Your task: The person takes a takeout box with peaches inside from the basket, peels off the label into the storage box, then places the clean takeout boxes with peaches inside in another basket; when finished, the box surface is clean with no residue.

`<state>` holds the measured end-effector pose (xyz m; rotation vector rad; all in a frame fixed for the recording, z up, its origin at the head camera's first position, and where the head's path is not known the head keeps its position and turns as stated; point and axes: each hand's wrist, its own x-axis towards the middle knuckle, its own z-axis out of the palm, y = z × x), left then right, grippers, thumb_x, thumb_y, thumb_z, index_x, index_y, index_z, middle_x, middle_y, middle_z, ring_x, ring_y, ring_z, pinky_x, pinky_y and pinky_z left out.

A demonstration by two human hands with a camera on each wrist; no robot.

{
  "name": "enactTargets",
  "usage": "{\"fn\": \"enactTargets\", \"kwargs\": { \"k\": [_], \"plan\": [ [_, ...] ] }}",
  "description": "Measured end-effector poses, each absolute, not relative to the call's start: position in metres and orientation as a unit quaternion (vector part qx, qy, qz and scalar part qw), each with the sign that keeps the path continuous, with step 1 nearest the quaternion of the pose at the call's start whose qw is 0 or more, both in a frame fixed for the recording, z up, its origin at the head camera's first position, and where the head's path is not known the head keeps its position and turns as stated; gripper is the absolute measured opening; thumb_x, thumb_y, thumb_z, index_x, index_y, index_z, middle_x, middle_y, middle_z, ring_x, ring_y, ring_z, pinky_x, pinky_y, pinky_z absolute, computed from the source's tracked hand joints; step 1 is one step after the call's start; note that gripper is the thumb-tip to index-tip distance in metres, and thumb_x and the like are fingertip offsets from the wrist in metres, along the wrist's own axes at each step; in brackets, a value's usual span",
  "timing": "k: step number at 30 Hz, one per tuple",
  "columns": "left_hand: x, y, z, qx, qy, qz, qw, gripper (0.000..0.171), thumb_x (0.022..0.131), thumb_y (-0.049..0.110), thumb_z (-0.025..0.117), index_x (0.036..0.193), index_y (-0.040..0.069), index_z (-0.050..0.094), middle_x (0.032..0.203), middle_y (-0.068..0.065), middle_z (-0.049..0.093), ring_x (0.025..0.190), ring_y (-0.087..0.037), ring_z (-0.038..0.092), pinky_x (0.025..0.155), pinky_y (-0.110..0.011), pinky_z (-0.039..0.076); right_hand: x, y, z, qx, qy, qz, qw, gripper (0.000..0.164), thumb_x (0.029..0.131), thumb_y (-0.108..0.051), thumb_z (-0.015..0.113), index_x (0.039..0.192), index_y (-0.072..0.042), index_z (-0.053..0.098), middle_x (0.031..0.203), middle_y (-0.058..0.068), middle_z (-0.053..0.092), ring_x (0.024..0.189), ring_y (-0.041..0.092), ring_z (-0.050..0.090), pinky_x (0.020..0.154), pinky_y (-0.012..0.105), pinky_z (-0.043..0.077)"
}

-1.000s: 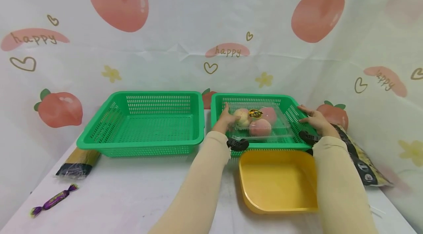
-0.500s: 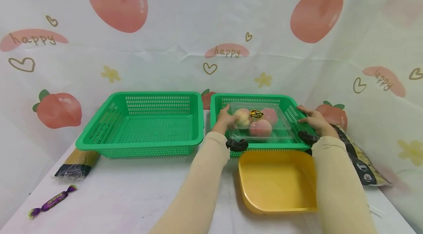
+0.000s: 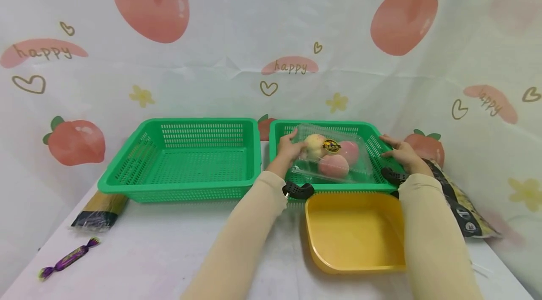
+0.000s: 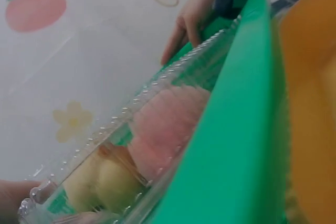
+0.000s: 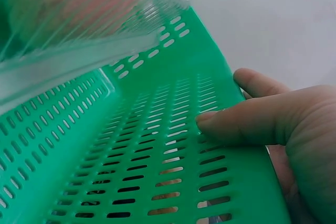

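A clear plastic clamshell box holds pink and pale-yellow peaches and bears a black-and-gold label. My left hand grips its left end, thumb toward the label. The box tilts inside the right green basket, its left end raised; in the right wrist view its near wall hangs above the basket floor. My right hand holds that basket's right side. In the right wrist view the thumb presses the slotted inner wall, and the other fingers lie outside it, partly hidden.
Left of it stands another green basket. A yellow basin sits in front of the right basket. At right lies a black-and-yellow bag; at left, a brown packet and a purple-wrapped candy. A printed cloth hangs behind.
My left hand has lifted the left end of the clamshell box, so it now tilts and sits slightly higher. The right hand stays at the basket's side.
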<state>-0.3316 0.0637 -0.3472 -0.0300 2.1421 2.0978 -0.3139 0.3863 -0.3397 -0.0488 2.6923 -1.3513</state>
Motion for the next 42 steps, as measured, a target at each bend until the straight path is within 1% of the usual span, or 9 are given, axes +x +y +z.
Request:
{"fn": "enactTargets", "kwargs": {
  "k": [6, 11, 15, 21, 24, 30, 37, 39, 42],
  "plan": [
    [-0.326, 0.061, -0.343, 0.001, 0.700, 0.712, 0.054, 0.061, 0.090, 0.010, 0.060, 0.143, 0.026, 0.035, 0.143, -0.017, 0.043, 0.042, -0.006, 0.050, 0.048, -0.018, 0.041, -0.315, 0.386, -0.340, -0.012, 0.892, -0.447, 0.063, 0.066, 0.091, 0.005, 0.046, 0.148, -0.003, 0.013, 0.154, 0.016, -0.006, 0.140, 0.044, -0.012, 0.110, 0.062, 0.009],
    [-0.322, 0.057, -0.339, 0.000, 0.709, 0.704, 0.037, 0.058, 0.091, 0.014, 0.060, 0.142, 0.029, 0.036, 0.119, -0.023, 0.060, 0.043, -0.006, 0.052, 0.049, -0.018, 0.043, -0.315, 0.387, -0.340, -0.015, 0.892, -0.446, 0.067, 0.067, 0.091, 0.005, 0.047, 0.148, -0.004, 0.012, 0.154, 0.016, -0.008, 0.139, 0.044, -0.013, 0.109, 0.062, 0.007],
    [-0.320, 0.052, -0.335, 0.003, 0.707, 0.707, 0.023, 0.058, 0.091, 0.015, 0.060, 0.143, 0.027, 0.037, 0.114, -0.016, 0.065, 0.045, -0.007, 0.055, 0.050, -0.019, 0.045, -0.315, 0.386, -0.339, -0.019, 0.894, -0.442, 0.070, 0.067, 0.091, 0.005, 0.046, 0.148, -0.003, 0.011, 0.154, 0.016, -0.008, 0.139, 0.045, -0.013, 0.109, 0.063, 0.007],
    [-0.317, 0.046, -0.325, 0.012, 0.671, 0.741, 0.002, 0.058, 0.089, 0.011, 0.062, 0.141, 0.022, 0.040, 0.060, -0.003, 0.060, 0.042, -0.006, 0.053, 0.052, -0.018, 0.048, -0.316, 0.386, -0.338, -0.025, 0.891, -0.447, 0.068, 0.067, 0.091, 0.005, 0.045, 0.147, -0.002, 0.010, 0.153, 0.017, -0.009, 0.139, 0.044, -0.014, 0.109, 0.062, 0.007],
    [-0.314, 0.043, -0.322, 0.011, 0.650, 0.760, -0.003, 0.058, 0.089, 0.010, 0.063, 0.141, 0.022, 0.040, 0.067, -0.003, 0.064, 0.043, -0.006, 0.053, 0.054, -0.018, 0.049, -0.316, 0.387, -0.338, -0.027, 0.893, -0.444, 0.067, 0.067, 0.091, 0.005, 0.046, 0.147, -0.002, 0.010, 0.153, 0.018, -0.009, 0.139, 0.045, -0.014, 0.109, 0.063, 0.008],
    [-0.304, 0.036, -0.323, -0.003, 0.628, 0.778, -0.010, 0.057, 0.090, 0.012, 0.061, 0.141, 0.028, 0.039, 0.103, -0.014, 0.064, 0.050, -0.006, 0.060, 0.061, -0.018, 0.052, -0.314, 0.388, -0.339, -0.027, 0.894, -0.441, 0.072, 0.068, 0.091, 0.004, 0.047, 0.148, -0.004, 0.009, 0.153, 0.017, -0.010, 0.138, 0.045, -0.014, 0.109, 0.062, 0.009],
    [-0.292, 0.025, -0.318, 0.008, 0.581, 0.814, -0.021, 0.057, 0.089, 0.008, 0.061, 0.140, 0.025, 0.041, 0.079, 0.000, 0.059, 0.051, -0.003, 0.061, 0.063, -0.020, 0.055, -0.314, 0.386, -0.337, -0.032, 0.893, -0.443, 0.077, 0.068, 0.091, 0.005, 0.047, 0.147, -0.003, 0.009, 0.153, 0.018, -0.009, 0.138, 0.046, -0.014, 0.109, 0.062, 0.010],
    [-0.288, 0.020, -0.316, 0.015, 0.569, 0.822, -0.018, 0.057, 0.090, 0.008, 0.060, 0.140, 0.025, 0.042, 0.078, -0.001, 0.059, 0.053, -0.003, 0.062, 0.064, -0.020, 0.055, -0.314, 0.386, -0.336, -0.030, 0.892, -0.444, 0.077, 0.069, 0.091, 0.005, 0.047, 0.147, -0.003, 0.009, 0.153, 0.018, -0.009, 0.138, 0.046, -0.013, 0.110, 0.061, 0.010],
    [-0.282, 0.013, -0.314, 0.025, 0.560, 0.828, -0.017, 0.056, 0.090, 0.007, 0.060, 0.140, 0.025, 0.042, 0.094, -0.004, 0.060, 0.057, -0.003, 0.063, 0.064, -0.020, 0.055, -0.314, 0.387, -0.336, -0.025, 0.891, -0.447, 0.077, 0.069, 0.090, 0.005, 0.048, 0.147, -0.003, 0.010, 0.153, 0.018, -0.008, 0.139, 0.045, -0.012, 0.111, 0.059, 0.009]
  ]
}}
